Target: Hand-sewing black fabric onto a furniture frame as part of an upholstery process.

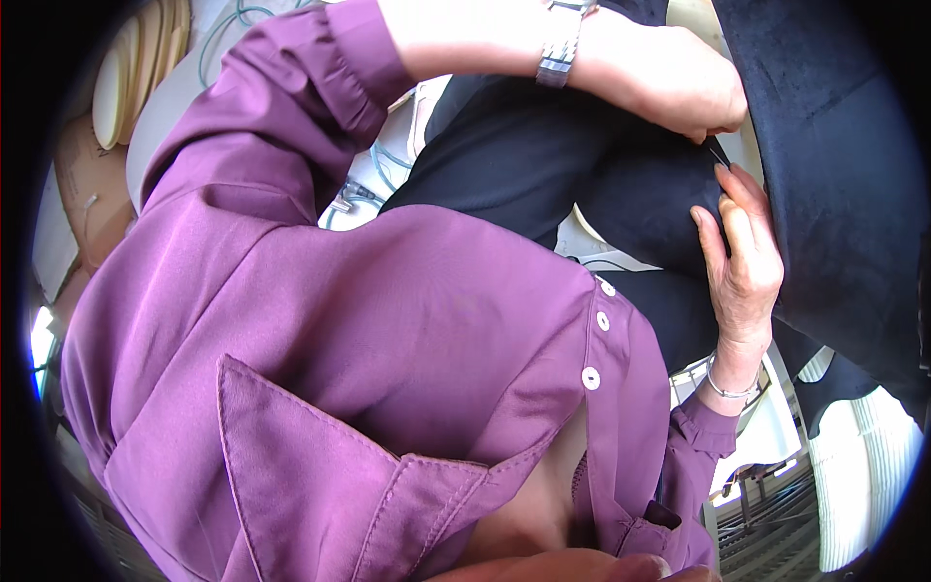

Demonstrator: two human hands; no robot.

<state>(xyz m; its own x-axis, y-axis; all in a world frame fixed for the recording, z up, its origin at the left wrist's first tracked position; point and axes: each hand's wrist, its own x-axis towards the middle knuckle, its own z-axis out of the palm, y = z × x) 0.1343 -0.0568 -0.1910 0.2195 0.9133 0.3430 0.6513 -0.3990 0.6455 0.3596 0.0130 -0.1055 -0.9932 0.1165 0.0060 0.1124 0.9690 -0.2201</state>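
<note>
A thin sliver, perhaps a needle (pixel 718 154), sits at two o'clock between a curled left hand (pixel 679 82), its pinch hidden from me, and a right hand (pixel 747 257), thumb spread, near three. Fine handwork beside black cloth (pixel 844 184) seems underway; next calls for a steady pinch.

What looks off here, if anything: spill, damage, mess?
No visible spill or clear damage on the dark fabric beside the right hand. Only mild oddity: a teal cable lies in loose curves near the left sleeve, looking untidy; may be normal.
</note>
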